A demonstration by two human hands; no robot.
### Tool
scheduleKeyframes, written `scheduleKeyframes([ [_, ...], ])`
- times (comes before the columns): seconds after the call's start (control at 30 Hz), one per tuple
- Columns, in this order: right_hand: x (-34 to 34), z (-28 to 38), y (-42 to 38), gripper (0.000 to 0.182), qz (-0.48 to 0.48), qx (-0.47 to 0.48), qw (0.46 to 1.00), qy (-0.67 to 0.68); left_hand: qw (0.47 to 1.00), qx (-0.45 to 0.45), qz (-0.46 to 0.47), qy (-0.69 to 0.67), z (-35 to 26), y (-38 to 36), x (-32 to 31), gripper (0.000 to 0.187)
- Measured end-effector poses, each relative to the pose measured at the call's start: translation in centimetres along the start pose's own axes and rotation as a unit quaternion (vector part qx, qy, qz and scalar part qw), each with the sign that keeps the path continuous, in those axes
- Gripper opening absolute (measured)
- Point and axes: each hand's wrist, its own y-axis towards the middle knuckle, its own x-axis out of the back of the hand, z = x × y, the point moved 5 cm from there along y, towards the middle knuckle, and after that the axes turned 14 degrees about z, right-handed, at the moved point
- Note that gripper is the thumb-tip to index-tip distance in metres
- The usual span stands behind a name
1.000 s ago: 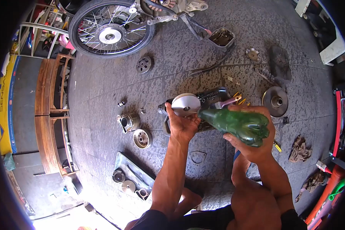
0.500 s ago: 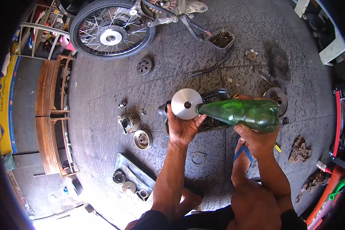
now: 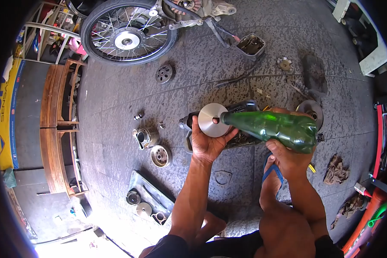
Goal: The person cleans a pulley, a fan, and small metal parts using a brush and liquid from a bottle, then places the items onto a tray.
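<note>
My left hand holds a shiny silver metal disc with a hole in its middle, thumb and fingers around its lower edge. In my right hand is a green plastic bottle, gripped near its base and lying almost level. The bottle's mouth points left, right at the disc beside the centre hole. Beneath both hands lies a dark cut-open container with parts in it, largely hidden by the disc, bottle and hands.
Engine parts lie left on the floor: a cylinder, a round drum and a slotted disc. A tray holds more parts. Another pulley disc and a rag lie right. A motorcycle wheel stands ahead.
The disc has shifted a little right and down, and its face is turned differently. The bottle has dipped slightly, its mouth now overlapping the disc nearer the hole.
</note>
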Motion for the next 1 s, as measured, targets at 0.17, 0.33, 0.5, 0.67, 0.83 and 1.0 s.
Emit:
scheduleKeyframes([
  [0.17,-0.3,0.9,-0.3,0.067,0.049,0.008,0.997,-0.057,1.000,0.009,0.024,0.009,-0.3,0.1,0.7,0.062],
  [0.33,-0.6,1.2,-0.2,0.064,0.068,0.007,0.996,-0.051,1.000,-0.006,0.012,-0.002,-0.4,0.2,0.7,0.057],
  [0.5,-1.1,1.1,-0.5,0.065,0.080,0.057,0.995,-0.010,0.999,-0.019,0.015,-0.044,-0.1,0.5,0.0,0.055],
  [0.67,-1.2,1.1,-0.2,0.066,0.102,0.085,0.990,-0.047,0.997,-0.036,0.006,-0.070,0.2,0.6,0.4,0.055],
  [0.83,-1.4,1.0,-0.4,0.066,0.106,0.082,0.989,-0.060,0.997,-0.050,-0.004,-0.050,0.2,0.7,0.7,0.055],
  [1.0,-1.4,1.1,-0.5,0.066,0.105,0.049,0.992,-0.056,0.996,-0.072,-0.022,-0.045,0.2,0.7,0.7,0.059],
])
